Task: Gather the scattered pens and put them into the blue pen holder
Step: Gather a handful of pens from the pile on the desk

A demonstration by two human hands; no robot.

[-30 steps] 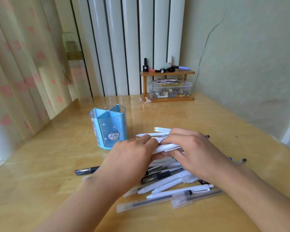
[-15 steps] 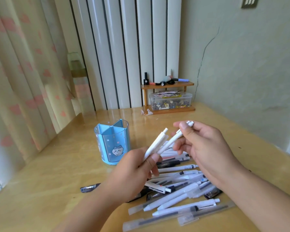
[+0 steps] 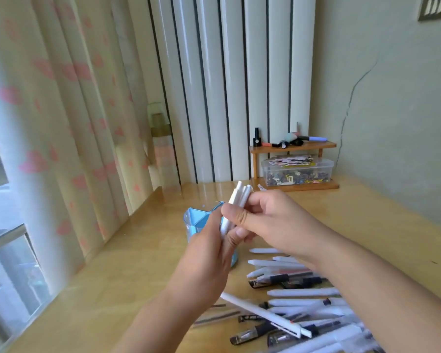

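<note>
A small bundle of white pens (image 3: 236, 205) stands nearly upright, gripped low by my left hand (image 3: 209, 253) and higher up by my right hand (image 3: 270, 220). The bundle hovers just above and in front of the blue pen holder (image 3: 197, 220), which is partly hidden behind my left hand. Several white and black pens (image 3: 290, 301) lie scattered on the wooden table (image 3: 112, 289) at the lower right, under my right forearm.
A small wooden shelf (image 3: 293, 146) with small items stands at the back against the wall, with a clear plastic box (image 3: 297, 170) of small items beneath it. Curtains and a window run along the left edge of the table.
Both hands lifted from the pile with white pens, brought them together into one bundle and carried it left and up over the pen holder. The view turned left.
</note>
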